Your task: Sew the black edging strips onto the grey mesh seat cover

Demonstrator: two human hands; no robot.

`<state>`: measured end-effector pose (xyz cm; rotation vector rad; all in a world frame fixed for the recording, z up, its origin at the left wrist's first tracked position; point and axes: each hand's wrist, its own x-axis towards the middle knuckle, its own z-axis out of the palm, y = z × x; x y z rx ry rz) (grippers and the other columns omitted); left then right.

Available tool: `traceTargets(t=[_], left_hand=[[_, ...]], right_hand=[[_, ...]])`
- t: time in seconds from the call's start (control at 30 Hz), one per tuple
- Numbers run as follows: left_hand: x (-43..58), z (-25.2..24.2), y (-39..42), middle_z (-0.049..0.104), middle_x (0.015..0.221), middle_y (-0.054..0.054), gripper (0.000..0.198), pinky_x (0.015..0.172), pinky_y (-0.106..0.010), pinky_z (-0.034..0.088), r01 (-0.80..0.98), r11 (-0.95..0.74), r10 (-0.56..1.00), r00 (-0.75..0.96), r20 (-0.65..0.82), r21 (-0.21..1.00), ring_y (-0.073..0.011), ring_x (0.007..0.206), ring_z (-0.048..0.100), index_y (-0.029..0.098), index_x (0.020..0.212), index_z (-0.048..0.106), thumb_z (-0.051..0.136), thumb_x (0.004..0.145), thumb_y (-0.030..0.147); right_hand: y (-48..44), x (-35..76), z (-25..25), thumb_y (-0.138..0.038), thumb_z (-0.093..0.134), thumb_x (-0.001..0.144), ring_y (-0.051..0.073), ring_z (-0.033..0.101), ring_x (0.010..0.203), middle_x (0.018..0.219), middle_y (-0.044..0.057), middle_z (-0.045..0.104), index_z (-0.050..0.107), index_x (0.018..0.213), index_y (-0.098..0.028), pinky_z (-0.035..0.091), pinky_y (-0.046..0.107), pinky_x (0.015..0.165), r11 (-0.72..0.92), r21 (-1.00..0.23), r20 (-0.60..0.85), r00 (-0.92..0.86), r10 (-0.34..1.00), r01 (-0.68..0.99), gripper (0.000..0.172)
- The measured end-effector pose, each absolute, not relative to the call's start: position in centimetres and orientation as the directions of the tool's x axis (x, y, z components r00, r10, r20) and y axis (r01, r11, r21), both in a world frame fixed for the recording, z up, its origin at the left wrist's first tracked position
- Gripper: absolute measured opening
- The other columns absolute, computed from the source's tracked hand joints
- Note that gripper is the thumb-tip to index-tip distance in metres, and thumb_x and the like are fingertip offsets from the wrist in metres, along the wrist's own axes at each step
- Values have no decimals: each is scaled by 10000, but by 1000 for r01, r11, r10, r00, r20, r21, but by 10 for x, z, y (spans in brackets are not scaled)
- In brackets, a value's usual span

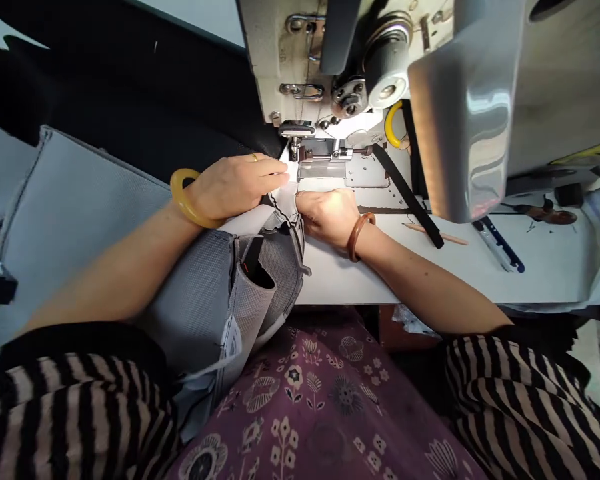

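A large grey fabric piece (190,293) with dark stitched edges hangs over the table's front edge at the left and middle. Its pale edge runs up to the needle area of a sewing machine (265,60). My left hand (243,181), with a yellow bangle above the wrist, rests on the fabric just left of the presser foot (295,147), its fingers held together over the pale strip. Close below the foot, my right hand (330,215) is closed with its fingertips pinching the fabric's edge. The thumb and the underside of that grip are partly hidden.
On the white table (350,280) to the right lie a black strip (409,197), a pencil (453,238), a blue-handled cutter (503,247) and a dark tool (545,212). A yellow scissor handle (393,125) shows behind the machine's shiny cover (467,127). Dark material (130,100) lies at the back left.
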<state>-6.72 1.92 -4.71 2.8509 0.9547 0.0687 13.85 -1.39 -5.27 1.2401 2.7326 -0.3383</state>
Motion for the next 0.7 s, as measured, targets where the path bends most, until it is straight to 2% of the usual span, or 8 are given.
traceTargets(t=[0.17,0.4,0.57,0.7], left_hand=[[-69,-50,22,640,1245,-85,456,946,-368,519,566,-821,570,821,35,77,-236,1124,604,146,1164,638,268,900,101],[-65,-47,25,660,1165,-51,413,958,-352,505,611,-774,619,785,-4,169,-206,1098,601,218,1112,657,353,859,99],[-60,-48,34,667,1109,-86,394,925,-374,523,634,-759,638,770,-21,150,-218,1044,620,195,1067,677,357,857,101],[-58,-45,40,664,1157,-83,410,935,-386,516,672,-730,674,738,-31,126,-228,1044,634,163,1044,693,330,860,108]], right_hand=[[-12,140,-48,-148,400,831,187,578,743,846,60,689,666,965,-153,209,296,548,664,-187,-159,-690,707,724,297],[-9,142,-47,-125,404,817,187,604,759,925,71,705,646,1010,-147,200,295,535,658,-146,-197,-673,713,739,310],[-2,144,-50,-109,389,811,206,619,797,865,87,698,648,1023,-136,286,279,585,660,-121,-172,-670,722,742,336],[3,143,-49,-118,386,821,214,618,839,939,104,701,646,1049,-133,366,283,667,658,-148,-152,-675,722,738,346]])
